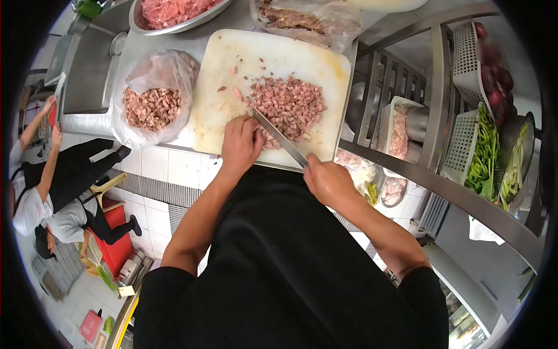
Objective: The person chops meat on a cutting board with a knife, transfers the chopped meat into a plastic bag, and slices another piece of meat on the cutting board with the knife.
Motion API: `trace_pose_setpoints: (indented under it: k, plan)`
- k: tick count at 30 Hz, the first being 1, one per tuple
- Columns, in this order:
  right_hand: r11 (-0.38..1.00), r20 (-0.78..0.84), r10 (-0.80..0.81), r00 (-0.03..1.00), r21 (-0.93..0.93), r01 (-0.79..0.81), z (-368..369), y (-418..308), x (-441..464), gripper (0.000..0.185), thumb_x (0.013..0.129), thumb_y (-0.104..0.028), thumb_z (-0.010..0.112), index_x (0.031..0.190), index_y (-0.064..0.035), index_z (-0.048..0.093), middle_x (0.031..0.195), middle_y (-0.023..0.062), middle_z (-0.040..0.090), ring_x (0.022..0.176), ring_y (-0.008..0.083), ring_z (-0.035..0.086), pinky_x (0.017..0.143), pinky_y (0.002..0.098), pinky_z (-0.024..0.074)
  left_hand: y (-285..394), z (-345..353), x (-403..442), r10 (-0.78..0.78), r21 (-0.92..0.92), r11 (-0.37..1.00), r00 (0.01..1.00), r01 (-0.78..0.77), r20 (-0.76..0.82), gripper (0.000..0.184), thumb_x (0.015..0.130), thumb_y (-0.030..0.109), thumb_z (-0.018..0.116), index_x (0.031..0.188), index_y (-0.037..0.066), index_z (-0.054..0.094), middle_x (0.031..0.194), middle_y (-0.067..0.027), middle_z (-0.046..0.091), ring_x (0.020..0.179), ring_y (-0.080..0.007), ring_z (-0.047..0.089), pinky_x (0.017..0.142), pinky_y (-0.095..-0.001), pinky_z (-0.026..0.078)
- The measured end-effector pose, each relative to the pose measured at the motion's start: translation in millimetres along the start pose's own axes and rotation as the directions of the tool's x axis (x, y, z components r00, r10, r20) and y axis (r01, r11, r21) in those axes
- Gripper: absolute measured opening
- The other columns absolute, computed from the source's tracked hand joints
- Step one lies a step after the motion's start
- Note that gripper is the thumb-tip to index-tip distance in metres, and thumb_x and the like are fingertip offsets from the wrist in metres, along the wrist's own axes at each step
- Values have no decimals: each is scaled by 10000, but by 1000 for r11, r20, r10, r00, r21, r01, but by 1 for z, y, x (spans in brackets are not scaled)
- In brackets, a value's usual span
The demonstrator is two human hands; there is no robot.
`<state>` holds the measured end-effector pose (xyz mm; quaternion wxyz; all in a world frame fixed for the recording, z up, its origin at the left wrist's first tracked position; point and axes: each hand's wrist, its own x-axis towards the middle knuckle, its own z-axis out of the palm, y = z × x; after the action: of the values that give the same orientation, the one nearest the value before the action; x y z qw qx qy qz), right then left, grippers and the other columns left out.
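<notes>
My right hand [326,181] grips the handle of a kitchen knife [281,138], its blade slanting up and left over the white cutting board [218,75]. On the board's near left part rests my left hand [241,142], fingers curled beside the blade near its tip. What those fingers press on, if anything, is hidden. A heap of diced meat [290,104] lies just beyond the blade, with a few loose bits scattered to its left. Left of the board stands a clear plastic bag [131,75] holding more chopped meat [152,109].
A metal bowl [174,27] of sliced meat and a bag of dark meat [293,17] sit at the back. A metal rack [433,142] with vegetable baskets [462,136] borders the right side. At left is a sink [87,81]; two other people [64,174] work beyond.
</notes>
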<state>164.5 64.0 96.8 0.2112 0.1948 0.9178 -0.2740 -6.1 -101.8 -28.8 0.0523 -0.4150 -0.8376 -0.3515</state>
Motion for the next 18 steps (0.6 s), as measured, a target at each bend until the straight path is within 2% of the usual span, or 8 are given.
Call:
trace_pose_setpoints:
  k: [1, 3, 7, 10, 13, 15, 17, 18]
  plan:
    - [1000, 6, -1, 1000, 1, 1, 14, 0, 11, 191, 978, -172, 570, 1028, 11, 582, 707, 266, 679, 721, 474, 701, 689, 582, 558, 0, 1, 1, 25, 21, 999, 999, -25, -24, 302, 790, 17, 720, 1075, 39, 623, 1110, -162, 631, 1024, -371, 605, 900, -463, 497]
    - [996, -171, -88, 981, 0, 90, 35, -4, 51, 183, 960, -155, 581, 1035, 12, 589, 713, 262, 686, 719, 467, 708, 683, 569, 567, -3, 4, -1, 8, 8, 1000, 1000, -8, -8, 291, 805, 26, 720, 1078, 23, 620, 1128, -173, 630, 1049, -379, 601, 926, -467, 487]
    - [977, -253, -198, 947, 27, 212, 23, -21, 92, 169, 946, -128, 574, 1035, 15, 590, 720, 261, 689, 726, 477, 706, 690, 570, 568, 0, 0, -1, -32, -55, 998, 999, 32, 8, 288, 815, 24, 713, 1086, 2, 618, 1145, -186, 626, 1063, -388, 597, 933, -467, 486]
    - [983, -208, -169, 963, 35, 180, 1, -20, 70, 165, 950, -125, 564, 1036, 12, 595, 720, 260, 690, 729, 478, 707, 693, 576, 564, 4, -6, -1, -34, -54, 998, 998, 31, -50, 271, 815, 16, 705, 1069, 0, 613, 1128, -186, 623, 1041, -386, 597, 909, -463, 494]
    - [982, -176, -177, 968, 39, 186, -12, -8, 18, 170, 955, -136, 562, 1035, 10, 597, 713, 265, 686, 713, 480, 704, 678, 588, 557, -2, -2, -1, -27, -46, 999, 999, 26, -25, 279, 786, 19, 717, 1043, 16, 608, 1079, -173, 613, 1014, -380, 595, 898, -474, 494]
    - [1000, 26, -16, 1000, 24, 15, 2, 1, 8, 176, 960, -148, 558, 1024, 12, 594, 715, 265, 687, 708, 481, 703, 682, 580, 556, -4, 2, -2, -24, -35, 999, 999, 24, -23, 272, 786, 16, 715, 1035, 14, 608, 1079, -173, 611, 1014, -381, 594, 897, -477, 494]
    - [1000, -24, -31, 999, -2, 31, 24, -6, 37, 178, 964, -143, 551, 1014, 24, 590, 733, 266, 695, 714, 481, 704, 686, 578, 555, -5, 6, -2, -14, -25, 1000, 1000, 13, -21, 264, 786, 12, 713, 1028, 12, 609, 1079, -173, 610, 1015, -383, 593, 896, -480, 493]
    - [996, -99, -91, 991, -21, 89, 32, -13, 58, 178, 968, -145, 551, 1011, 23, 591, 739, 265, 698, 715, 481, 704, 683, 579, 554, -6, 6, -2, -17, -25, 1000, 1000, 16, -15, 258, 790, 14, 711, 1029, 20, 613, 1081, -180, 614, 1005, -382, 594, 887, -469, 495]
